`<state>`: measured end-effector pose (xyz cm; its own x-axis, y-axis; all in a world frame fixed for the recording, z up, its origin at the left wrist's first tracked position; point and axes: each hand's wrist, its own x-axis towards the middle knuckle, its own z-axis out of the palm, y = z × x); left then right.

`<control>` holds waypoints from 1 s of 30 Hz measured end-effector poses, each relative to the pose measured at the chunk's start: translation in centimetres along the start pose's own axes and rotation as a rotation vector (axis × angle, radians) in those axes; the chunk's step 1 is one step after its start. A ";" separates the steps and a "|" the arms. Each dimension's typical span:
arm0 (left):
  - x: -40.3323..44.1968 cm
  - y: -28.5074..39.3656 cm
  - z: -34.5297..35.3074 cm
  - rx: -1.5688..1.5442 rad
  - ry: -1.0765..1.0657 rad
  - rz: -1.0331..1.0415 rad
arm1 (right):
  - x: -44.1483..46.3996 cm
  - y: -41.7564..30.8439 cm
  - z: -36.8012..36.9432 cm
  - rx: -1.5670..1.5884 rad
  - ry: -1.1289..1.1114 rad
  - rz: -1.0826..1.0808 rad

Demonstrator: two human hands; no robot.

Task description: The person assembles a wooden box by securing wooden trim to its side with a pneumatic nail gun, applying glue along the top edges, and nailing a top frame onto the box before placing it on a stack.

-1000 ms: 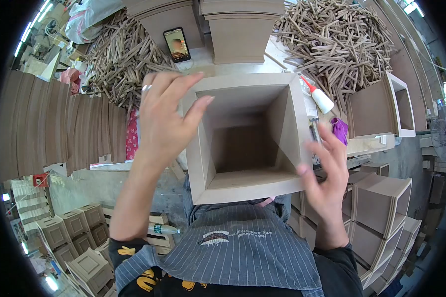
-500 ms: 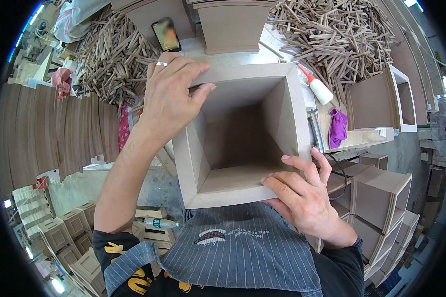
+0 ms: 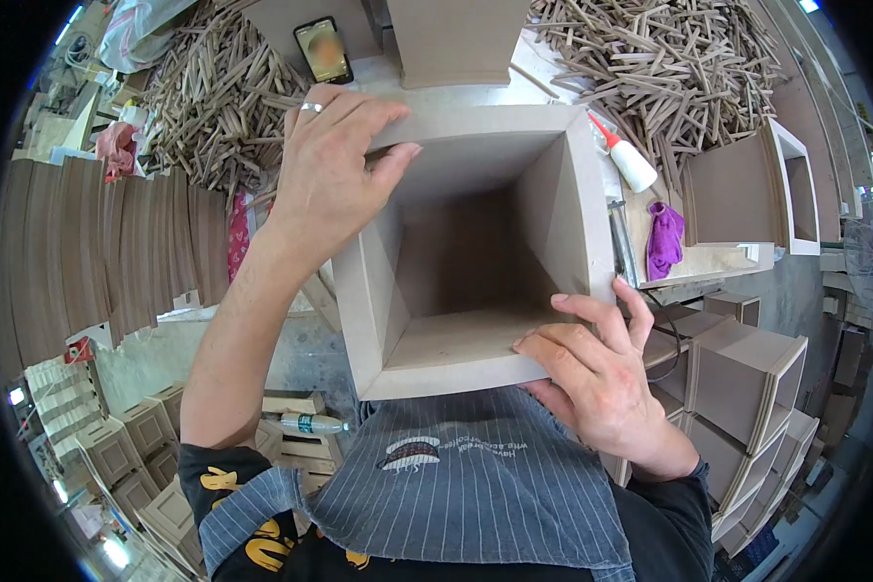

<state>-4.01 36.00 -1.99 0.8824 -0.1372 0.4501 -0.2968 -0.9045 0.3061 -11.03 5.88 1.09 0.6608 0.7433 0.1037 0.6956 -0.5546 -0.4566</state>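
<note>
An open-topped box (image 3: 475, 373) of brownish-grey board stands in front of me, its square mouth facing up and its inside dark. My left hand (image 3: 344, 179), with a ring on one finger, is closed over the far left corner of the rim, thumb along the inner edge. At the near right corner, my right hand (image 3: 592, 364) holds the rim, fingertips on the top edge and thumb partly hidden below. The box's near side touches or almost touches my striped apron (image 3: 475, 485).
A white glue bottle (image 3: 632, 167) with a red nozzle and a purple cloth (image 3: 664, 241) lie right of the box. Behind are a phone (image 3: 323, 50) and piles of wood strips (image 3: 650, 78). Stacked boards (image 3: 107, 257) stand left; more boxes (image 3: 742, 373) are at lower right.
The box and the workbench things sit slightly higher in the view. Both hands keep their hold on the rim, with little other movement.
</note>
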 end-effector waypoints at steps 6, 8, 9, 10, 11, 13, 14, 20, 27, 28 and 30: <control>-0.1 -0.5 0.4 0.010 0.002 0.032 | 0.1 0.0 0.2 -0.012 0.003 0.000; -0.2 -0.5 0.4 -0.014 0.004 0.026 | -0.1 0.1 0.2 -0.038 -0.010 -0.015; -0.3 -0.2 0.2 -0.011 0.027 0.016 | 0.0 0.1 0.0 -0.040 -0.012 -0.011; -0.3 0.1 0.0 -0.011 0.050 0.007 | 0.1 0.0 -0.3 0.005 -0.005 0.005; -0.4 0.4 -0.5 -0.040 0.072 -0.049 | 0.1 0.1 -0.6 0.048 -0.002 0.026; -1.6 1.6 -1.7 -0.151 0.110 -0.211 | -0.2 0.8 -1.3 0.063 0.120 0.042; -3.0 2.4 -1.7 -0.304 0.146 -0.331 | -0.5 1.5 -1.5 0.065 0.190 0.046; -7.7 5.2 -1.1 -0.700 0.211 -0.560 | -0.9 3.7 -0.1 0.727 0.398 0.543; -8.6 5.3 -0.9 -0.606 0.069 -0.545 | 1.6 2.2 1.0 0.575 0.246 0.526; -8.6 5.3 -1.0 -0.605 0.050 -0.550 | 1.8 2.3 0.9 0.572 0.244 0.528; -8.5 5.1 -1.1 -0.525 0.024 -0.537 | 1.8 2.3 1.0 0.568 0.248 0.553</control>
<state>-13.48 33.00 -3.32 0.9484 0.2829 0.1431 0.0312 -0.5326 0.8458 -8.52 6.38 -0.68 0.9547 0.2783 -0.1053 0.0478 -0.4928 -0.8688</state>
